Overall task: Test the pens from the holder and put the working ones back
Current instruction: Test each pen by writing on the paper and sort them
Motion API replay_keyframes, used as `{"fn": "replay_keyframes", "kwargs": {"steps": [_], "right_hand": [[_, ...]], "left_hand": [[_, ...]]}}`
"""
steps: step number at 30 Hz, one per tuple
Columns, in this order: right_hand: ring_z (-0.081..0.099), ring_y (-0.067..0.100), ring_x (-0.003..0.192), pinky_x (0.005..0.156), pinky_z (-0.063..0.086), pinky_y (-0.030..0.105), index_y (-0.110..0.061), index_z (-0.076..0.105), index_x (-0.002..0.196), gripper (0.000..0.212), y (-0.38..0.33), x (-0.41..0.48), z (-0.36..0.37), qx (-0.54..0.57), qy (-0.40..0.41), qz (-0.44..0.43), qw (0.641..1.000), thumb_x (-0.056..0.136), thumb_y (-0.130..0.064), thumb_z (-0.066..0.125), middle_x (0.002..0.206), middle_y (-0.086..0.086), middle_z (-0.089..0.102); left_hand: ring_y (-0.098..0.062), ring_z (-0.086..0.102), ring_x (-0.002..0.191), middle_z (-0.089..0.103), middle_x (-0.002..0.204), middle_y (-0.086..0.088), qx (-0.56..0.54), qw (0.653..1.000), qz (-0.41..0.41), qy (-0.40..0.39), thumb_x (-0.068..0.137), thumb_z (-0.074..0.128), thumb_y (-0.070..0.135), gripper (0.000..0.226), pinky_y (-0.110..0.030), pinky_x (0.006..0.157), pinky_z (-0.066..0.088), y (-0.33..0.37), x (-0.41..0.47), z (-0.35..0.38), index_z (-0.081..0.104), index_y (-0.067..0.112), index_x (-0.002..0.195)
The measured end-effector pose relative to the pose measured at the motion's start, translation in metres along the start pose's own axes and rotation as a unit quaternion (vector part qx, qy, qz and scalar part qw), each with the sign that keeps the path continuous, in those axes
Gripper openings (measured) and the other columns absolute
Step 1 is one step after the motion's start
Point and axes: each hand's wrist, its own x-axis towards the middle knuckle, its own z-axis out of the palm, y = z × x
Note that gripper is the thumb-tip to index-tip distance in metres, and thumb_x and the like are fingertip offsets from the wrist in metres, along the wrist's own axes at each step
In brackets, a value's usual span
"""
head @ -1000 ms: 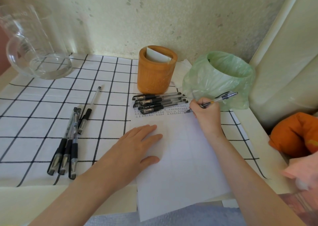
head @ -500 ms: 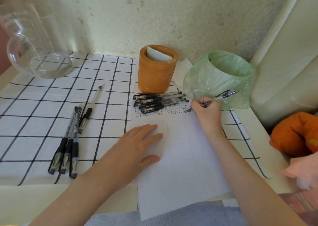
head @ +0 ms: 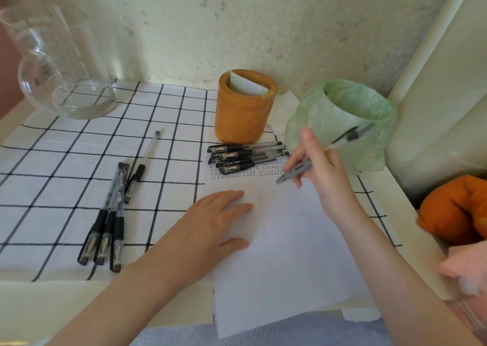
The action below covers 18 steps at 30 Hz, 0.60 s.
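My right hand (head: 322, 170) holds a clear gel pen (head: 340, 143), motion-blurred, its tip lifted just off the white paper sheet (head: 284, 240). My left hand (head: 210, 224) lies flat on the sheet's left edge, fingers straight. Small scribble marks (head: 253, 172) run across the top of the paper. The orange pen holder (head: 243, 108) stands behind, with only a white card inside. Several capped black pens (head: 245, 156) lie in a bundle in front of the holder. Several more pens (head: 110, 214) lie on the left of the checked cloth (head: 66, 156).
A small bin lined with a green plastic bag (head: 342, 116) stands right of the holder, just behind my right hand. A glass jug (head: 60, 69) sits at the back left. An orange cloth object (head: 453, 208) lies off the table's right edge. The wall is close behind.
My right hand has lifted the pen tip from the paper and drawn back a little; the pen is now blurred with motion. My left hand has stayed flat on the sheet.
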Motion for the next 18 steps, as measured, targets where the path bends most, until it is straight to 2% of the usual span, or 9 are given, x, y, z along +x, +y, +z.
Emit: {"fn": "replay_keyframes", "kwargs": {"steps": [2,3,6,8,11,13,15,17,18], "right_hand": [[0.058,0.020,0.060,0.066,0.050,0.028,-0.015,0.066,0.061,0.048,-0.002,-0.005,0.007,0.046,-0.047,0.020,0.998,0.092,-0.042,0.042,0.061,0.005,0.061],[0.058,0.019,0.060,0.065,0.051,0.028,-0.011,0.064,0.070,0.039,-0.002,-0.006,0.010,0.086,-0.058,0.024,0.994,0.093,-0.037,0.047,0.064,0.004,0.061],[0.039,0.010,0.043,0.043,0.034,0.021,-0.011,0.054,0.089,0.020,-0.009,-0.012,0.017,0.187,-0.083,0.057,0.977,0.089,-0.030,0.054,0.059,-0.004,0.046],[0.029,0.008,0.042,0.040,0.023,0.020,-0.014,0.055,0.085,0.032,-0.016,-0.012,0.017,0.231,-0.105,0.086,0.963,0.085,-0.046,0.049,0.055,-0.006,0.036],[0.026,0.011,0.043,0.042,0.023,0.022,-0.014,0.049,0.063,0.059,-0.025,-0.011,0.012,0.321,-0.116,0.150,0.928,0.078,-0.070,0.036,0.053,-0.003,0.031],[0.029,0.010,0.042,0.040,0.027,0.020,-0.014,0.050,0.061,0.055,-0.025,-0.009,0.010,0.363,-0.113,0.160,0.911,0.084,-0.062,0.037,0.053,-0.004,0.034],[0.032,0.006,0.040,0.039,0.030,0.018,-0.013,0.061,0.081,0.043,-0.023,-0.007,0.011,0.391,-0.117,0.154,0.900,0.094,-0.046,0.037,0.055,-0.006,0.040],[0.032,0.004,0.040,0.038,0.029,0.016,-0.014,0.062,0.104,0.037,-0.022,-0.006,0.013,0.414,-0.125,0.147,0.890,0.099,-0.037,0.034,0.058,-0.007,0.042],[0.030,0.005,0.040,0.038,0.028,0.017,-0.014,0.062,0.103,0.038,-0.022,-0.005,0.013,0.424,-0.129,0.149,0.884,0.100,-0.038,0.033,0.057,-0.007,0.040]], "left_hand": [[-0.007,0.021,0.138,0.023,0.149,0.013,-0.027,0.999,-0.013,0.019,0.088,0.056,0.038,0.057,-0.016,0.110,0.007,0.004,0.001,-0.003,0.033,0.036,0.140],[-0.010,0.029,0.134,0.031,0.145,0.011,-0.036,0.999,-0.012,0.036,0.086,0.061,0.034,0.054,-0.021,0.112,0.014,0.005,0.001,-0.004,0.041,0.034,0.136],[-0.015,0.048,0.122,0.050,0.132,0.006,-0.036,0.996,-0.002,0.083,0.083,0.066,0.027,0.045,-0.027,0.105,0.032,0.003,0.002,-0.008,0.055,0.028,0.126],[-0.014,0.051,0.119,0.053,0.129,0.006,-0.035,0.995,-0.012,0.090,0.085,0.064,0.026,0.041,-0.028,0.101,0.036,0.001,0.002,-0.010,0.056,0.026,0.125],[-0.020,0.058,0.111,0.059,0.122,0.000,-0.010,0.995,-0.011,0.096,0.082,0.067,0.022,0.038,-0.034,0.094,0.045,-0.005,0.001,-0.006,0.061,0.021,0.120],[-0.023,0.063,0.104,0.063,0.116,-0.003,0.014,0.996,-0.007,0.090,0.077,0.064,0.025,0.036,-0.036,0.086,0.050,-0.007,-0.001,-0.002,0.065,0.018,0.112],[-0.024,0.064,0.100,0.064,0.113,-0.004,0.028,0.996,-0.007,0.081,0.073,0.060,0.029,0.037,-0.036,0.082,0.052,-0.007,-0.001,0.000,0.067,0.018,0.107],[-0.024,0.063,0.103,0.063,0.115,-0.005,0.028,0.997,-0.006,0.078,0.074,0.061,0.029,0.036,-0.037,0.084,0.051,-0.007,-0.002,0.000,0.067,0.018,0.108],[-0.025,0.062,0.105,0.062,0.117,-0.005,0.024,0.997,-0.006,0.078,0.075,0.063,0.028,0.036,-0.037,0.085,0.050,-0.007,-0.002,0.000,0.066,0.018,0.110]]}}
